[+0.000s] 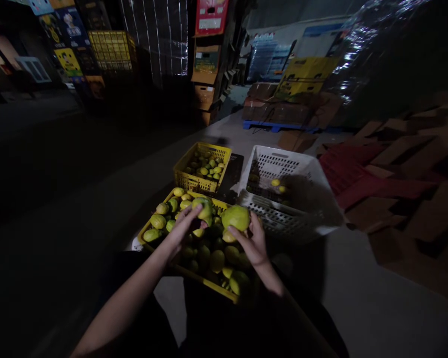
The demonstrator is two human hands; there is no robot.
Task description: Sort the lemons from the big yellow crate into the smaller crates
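Observation:
My left hand (184, 224) is closed round a green-yellow fruit (203, 206) held just above the near yellow crate (209, 286). My right hand (253, 243) grips a larger green-yellow fruit (235, 217) beside it, also above that crate. The two fruits are held close together, a little apart. The near crate is heaped with several similar fruits (194, 238), green to yellow.
A second yellow crate (182, 174) with several small fruits stands beyond the near one. A white basket (306, 169) at the right holds a few fruits. Flattened cardboard (399, 164) lies at the far right, boxes on a blue pallet (276, 127) behind. The floor at left is dark.

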